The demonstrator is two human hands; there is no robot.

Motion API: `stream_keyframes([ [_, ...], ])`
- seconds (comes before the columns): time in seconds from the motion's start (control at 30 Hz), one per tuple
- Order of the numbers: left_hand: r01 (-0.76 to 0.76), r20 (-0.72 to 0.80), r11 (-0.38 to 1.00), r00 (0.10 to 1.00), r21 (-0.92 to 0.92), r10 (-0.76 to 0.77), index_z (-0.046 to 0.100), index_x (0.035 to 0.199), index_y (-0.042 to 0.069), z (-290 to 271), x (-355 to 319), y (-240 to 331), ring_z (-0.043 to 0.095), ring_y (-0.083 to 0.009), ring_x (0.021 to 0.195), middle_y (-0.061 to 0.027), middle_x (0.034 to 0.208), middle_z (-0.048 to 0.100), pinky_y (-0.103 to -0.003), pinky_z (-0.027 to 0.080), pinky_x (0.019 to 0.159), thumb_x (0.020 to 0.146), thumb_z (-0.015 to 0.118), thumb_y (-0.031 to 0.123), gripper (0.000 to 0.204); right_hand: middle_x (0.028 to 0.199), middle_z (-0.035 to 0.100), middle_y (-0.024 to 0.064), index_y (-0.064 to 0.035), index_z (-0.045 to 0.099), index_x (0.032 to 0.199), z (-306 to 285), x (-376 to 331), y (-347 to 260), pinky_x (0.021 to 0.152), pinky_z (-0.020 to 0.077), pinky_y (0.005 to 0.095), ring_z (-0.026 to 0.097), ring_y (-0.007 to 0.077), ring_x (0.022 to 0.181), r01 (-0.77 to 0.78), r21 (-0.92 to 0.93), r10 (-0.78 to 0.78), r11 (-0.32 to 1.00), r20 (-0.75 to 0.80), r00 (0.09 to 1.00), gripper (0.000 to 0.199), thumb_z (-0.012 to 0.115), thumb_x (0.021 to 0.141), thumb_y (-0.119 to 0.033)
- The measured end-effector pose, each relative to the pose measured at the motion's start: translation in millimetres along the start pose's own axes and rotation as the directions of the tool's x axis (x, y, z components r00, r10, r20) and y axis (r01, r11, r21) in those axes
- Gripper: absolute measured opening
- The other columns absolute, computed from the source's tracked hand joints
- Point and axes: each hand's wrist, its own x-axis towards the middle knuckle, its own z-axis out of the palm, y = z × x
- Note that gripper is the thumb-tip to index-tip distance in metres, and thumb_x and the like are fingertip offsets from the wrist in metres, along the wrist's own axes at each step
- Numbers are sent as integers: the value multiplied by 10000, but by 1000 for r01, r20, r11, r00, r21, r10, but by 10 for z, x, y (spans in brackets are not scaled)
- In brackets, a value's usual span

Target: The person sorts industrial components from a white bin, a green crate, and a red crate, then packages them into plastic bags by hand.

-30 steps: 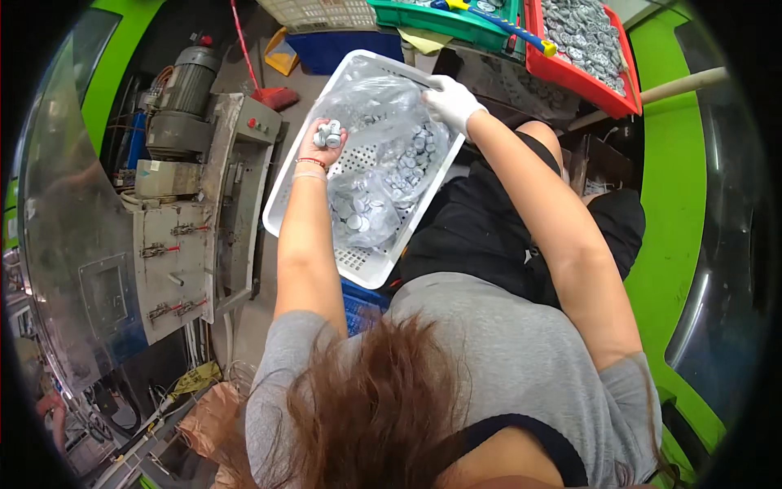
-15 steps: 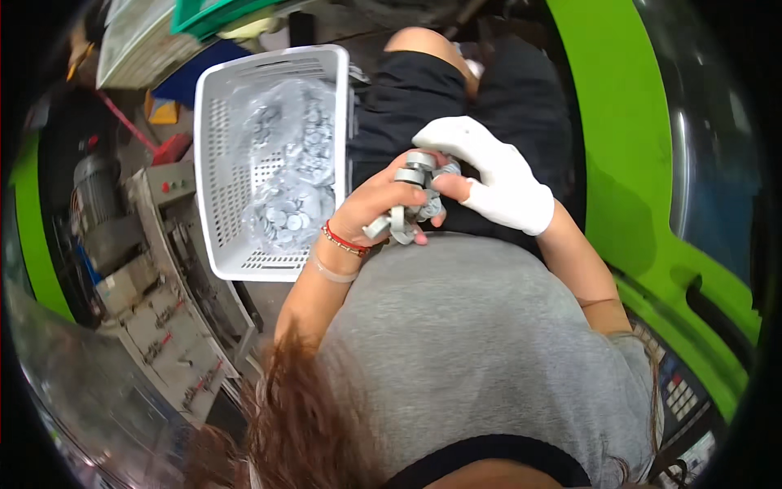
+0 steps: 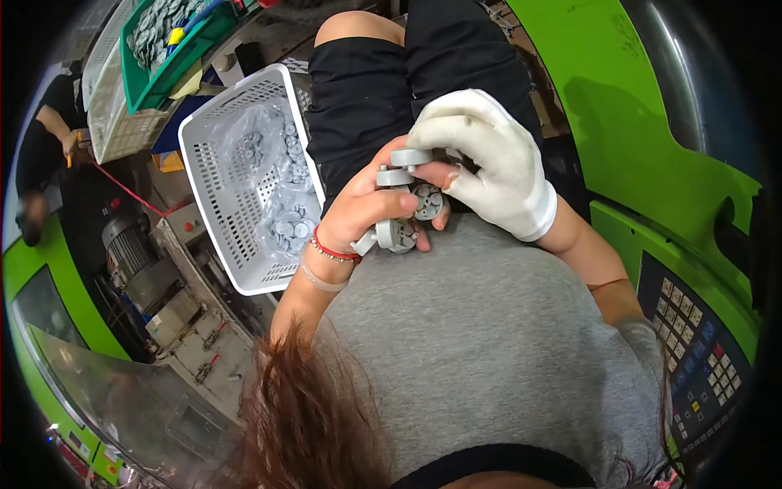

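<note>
My left hand (image 3: 367,200), bare with a red bracelet at the wrist, is closed round several grey round plastic parts (image 3: 397,235) in front of my belly. Spoked or ribbed insides show on the parts facing me, such as one ribbed disc (image 3: 428,201). My right hand (image 3: 497,167) wears a white glove that leaves the thumb tip bare. Its thumb and curled fingers close on a grey round part (image 3: 410,157) at the top of the cluster; the fingertips are partly hidden.
On my left, a white perforated basket (image 3: 259,281) holds clear bags of grey parts (image 3: 291,228). Beyond it stands a green tray (image 3: 134,94) of grey pieces. Another person's hand (image 3: 68,145) is at far left. Green machinery (image 3: 603,90) and a keypad panel (image 3: 692,359) flank my right.
My view has shifted, bringing the green tray and keypad panel further into sight. My right fingers have curled more over the top part, and the grey parts in my left hand are more spread out.
</note>
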Motion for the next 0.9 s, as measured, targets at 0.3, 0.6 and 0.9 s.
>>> stream_keyframes([
  [0.3, 80, -20, 997, 997, 23, -79, 311, 1290, 33, 10, -4, -30, 577, -245, 819, -171, 1126, 539, -319, 545, 592, 733, 515, 61, 594, 902, 571, 55, -71, 639, 932, -88, -35, -85, 675, 474, 274, 576, 190, 792, 18, 47, -15, 999, -56, 998, 317, 643, 647, 68],
  [0.6, 41, 25, 994, 999, 102, -44, 335, 1298, 31, -14, 4, -4, 560, -207, 824, -142, 1094, 529, -287, 526, 608, 750, 515, 75, 578, 908, 582, 69, -41, 541, 1155, -64, 16, -106, 647, 483, 249, 583, 143, 765, -68, 153, 78, 986, -57, 995, 501, 619, 686, 116],
  [0.9, 41, -4, 996, 999, 84, -41, 406, 1240, 16, -55, -31, -27, 562, -206, 871, -130, 1179, 458, -284, 514, 626, 795, 493, 19, 454, 938, 563, 65, -2, 473, 1219, -130, 56, -70, 706, 478, 262, 560, 141, 804, -437, 701, 432, 563, 201, 879, 388, 572, 853, -85],
])
